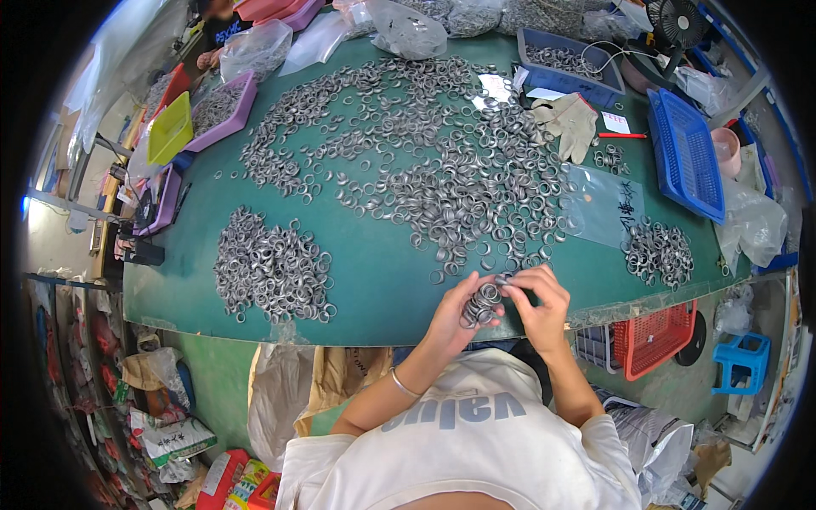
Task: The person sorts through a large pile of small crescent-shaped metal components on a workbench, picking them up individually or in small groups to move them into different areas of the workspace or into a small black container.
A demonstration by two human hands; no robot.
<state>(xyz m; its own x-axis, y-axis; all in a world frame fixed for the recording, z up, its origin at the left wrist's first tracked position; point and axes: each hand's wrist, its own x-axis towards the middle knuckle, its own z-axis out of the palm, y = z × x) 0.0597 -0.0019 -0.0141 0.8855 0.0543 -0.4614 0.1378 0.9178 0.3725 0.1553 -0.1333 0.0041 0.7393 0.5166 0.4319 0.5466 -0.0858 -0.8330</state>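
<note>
Near the front edge of the green table, my left hand (459,313) is cupped around several grey metal rings (481,306). My right hand (539,304) is beside it, thumb and fingers pinched on a single metal ring (502,279) just above the held ones. Beyond my hands a wide heap of the same rings (459,195) spreads over the table. A separate pile of rings (272,268) lies to the left, and a smaller pile (660,254) to the right.
On the right are a blue basket (685,157), work gloves (568,123), a clear plastic bag (599,204) and a red pen (622,135). A blue bin of rings (569,66) stands at the back. Pink and yellow-green trays (171,129) line the left. Another person's hand (209,59) shows far left.
</note>
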